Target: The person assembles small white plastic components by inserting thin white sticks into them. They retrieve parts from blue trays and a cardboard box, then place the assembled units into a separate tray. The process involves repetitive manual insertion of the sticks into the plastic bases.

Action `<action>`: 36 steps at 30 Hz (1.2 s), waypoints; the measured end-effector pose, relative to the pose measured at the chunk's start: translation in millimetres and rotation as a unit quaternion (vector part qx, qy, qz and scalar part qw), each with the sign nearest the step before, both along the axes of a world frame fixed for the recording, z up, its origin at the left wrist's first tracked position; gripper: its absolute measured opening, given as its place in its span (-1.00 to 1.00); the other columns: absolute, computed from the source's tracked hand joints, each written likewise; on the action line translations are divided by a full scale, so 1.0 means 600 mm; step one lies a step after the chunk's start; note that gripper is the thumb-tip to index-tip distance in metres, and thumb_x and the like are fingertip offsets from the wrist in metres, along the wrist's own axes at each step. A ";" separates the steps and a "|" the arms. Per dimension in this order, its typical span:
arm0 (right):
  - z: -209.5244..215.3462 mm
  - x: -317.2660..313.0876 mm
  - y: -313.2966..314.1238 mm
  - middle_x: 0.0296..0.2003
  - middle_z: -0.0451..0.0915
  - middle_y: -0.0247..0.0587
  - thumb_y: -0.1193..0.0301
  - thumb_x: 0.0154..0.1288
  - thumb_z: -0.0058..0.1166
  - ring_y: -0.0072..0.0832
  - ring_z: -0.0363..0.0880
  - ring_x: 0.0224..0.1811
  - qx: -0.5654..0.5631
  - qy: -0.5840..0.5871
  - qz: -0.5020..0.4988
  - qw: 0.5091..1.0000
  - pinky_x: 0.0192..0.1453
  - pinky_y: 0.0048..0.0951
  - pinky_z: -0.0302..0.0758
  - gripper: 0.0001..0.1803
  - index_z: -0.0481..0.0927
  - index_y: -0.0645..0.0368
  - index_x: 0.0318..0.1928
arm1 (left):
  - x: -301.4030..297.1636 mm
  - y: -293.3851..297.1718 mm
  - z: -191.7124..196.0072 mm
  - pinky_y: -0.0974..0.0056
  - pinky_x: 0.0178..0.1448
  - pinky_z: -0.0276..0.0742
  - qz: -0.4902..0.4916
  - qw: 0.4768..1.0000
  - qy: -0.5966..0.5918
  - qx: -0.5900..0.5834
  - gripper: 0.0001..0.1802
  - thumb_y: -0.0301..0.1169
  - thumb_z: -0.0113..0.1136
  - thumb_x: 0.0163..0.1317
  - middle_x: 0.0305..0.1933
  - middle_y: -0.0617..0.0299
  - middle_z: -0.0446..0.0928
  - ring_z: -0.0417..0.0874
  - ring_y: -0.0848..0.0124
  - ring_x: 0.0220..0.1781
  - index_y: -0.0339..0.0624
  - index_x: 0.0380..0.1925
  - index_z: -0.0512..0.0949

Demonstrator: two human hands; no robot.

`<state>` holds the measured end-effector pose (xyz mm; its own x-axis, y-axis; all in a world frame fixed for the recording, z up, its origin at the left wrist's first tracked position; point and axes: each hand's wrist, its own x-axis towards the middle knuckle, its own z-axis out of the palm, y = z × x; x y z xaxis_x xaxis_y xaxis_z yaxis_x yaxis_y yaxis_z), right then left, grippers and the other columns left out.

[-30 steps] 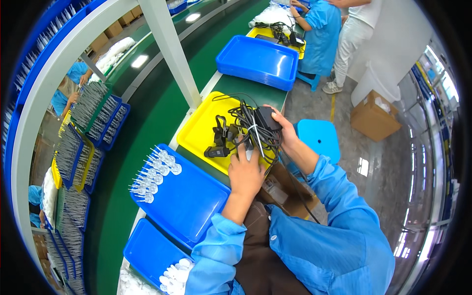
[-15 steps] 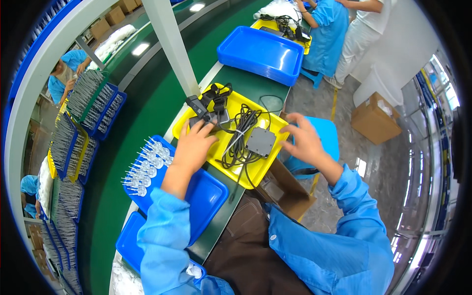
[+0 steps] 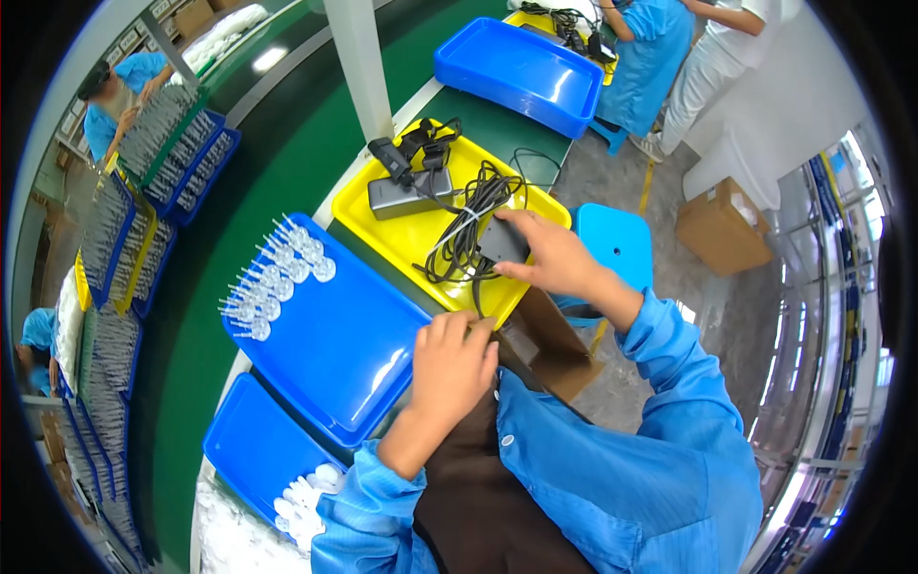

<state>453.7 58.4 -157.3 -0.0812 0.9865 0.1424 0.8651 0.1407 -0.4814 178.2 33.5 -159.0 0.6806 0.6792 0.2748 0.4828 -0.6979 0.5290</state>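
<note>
1. Right hand (image 3: 555, 253): half open, thumb and index finger apart, spanning the dark square box (image 3: 499, 244); both appear to touch it. Gripped or merely steadied: cannot tell.
2. Square box: in the yellow tray (image 3: 402, 237), toward its right side, against the coiled black cable (image 3: 459, 244). Judgement: handle by the casing; pulling the lead would strain its joint.
3. Left hand (image 3: 449, 368): fingers curled, knuckles up, at the tray's near edge. Fingertips hidden; cannot tell whether they hold rim, cable or nothing.
4. A cable run drops from the coil toward the near rim, by the left fingers. Judgement: keep it inside the rim so that a sleeve cannot catch it.
5. Coil gathered by a pale tie (image 3: 469, 215). Judgement: shift box and coil together, the tie staying in place, to avoid tangles.
6. Farther along the tray: grey adapter (image 3: 411, 194), with black connector (image 3: 390, 158) by its upper end. Judgement: leave slack between these and the coil.
7. Thin cable loop (image 3: 537, 165) spills past the far rim onto the green bench; it seems likely to snag if the tray slides.
8. Left of the tray: large blue tray (image 3: 335, 330) with clear round-headed pieces (image 3: 277, 277). Elbow room looks tight; move the left forearm gently.
</note>
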 end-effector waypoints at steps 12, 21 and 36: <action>0.066 0.056 0.042 0.26 0.68 -0.10 0.37 0.12 0.64 -0.20 0.72 0.25 -0.212 0.082 0.198 0.953 0.37 -0.19 0.65 -0.14 0.52 0.05 0.44 | 0.021 -0.069 -0.032 0.02 0.34 0.54 -0.086 0.993 -0.057 0.050 -0.38 -0.34 0.43 0.23 0.31 0.22 0.63 0.65 0.16 0.30 -0.01 0.35 0.63; 0.073 0.048 0.051 0.32 0.62 -0.09 0.44 0.10 0.59 -0.24 0.65 0.32 -0.200 0.092 0.230 0.948 0.44 -0.21 0.60 -0.11 0.49 0.06 0.46 | 0.033 -0.025 -0.098 0.12 0.11 0.66 -0.080 0.985 -0.115 0.104 -0.75 -0.38 0.30 0.20 -0.02 0.28 0.68 0.71 0.23 0.12 -0.04 -0.10 0.70; 0.170 -0.011 0.087 -0.20 0.80 -0.24 0.44 0.13 0.43 -0.14 0.78 -0.08 0.198 -0.150 0.095 0.964 0.00 -0.12 0.65 -0.82 0.77 0.00 -0.21 | -0.036 -0.028 0.023 0.08 0.05 0.56 0.084 0.994 -0.067 0.003 -0.75 -0.39 0.40 0.24 -0.05 0.36 0.71 0.70 0.25 0.00 0.07 -0.07 0.77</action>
<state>446.8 110.6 -55.3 -0.3516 0.8223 0.4474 0.8972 0.4324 -0.0897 156.8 17.0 -145.3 0.5143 0.7788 0.3591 0.5193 -0.6161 0.5922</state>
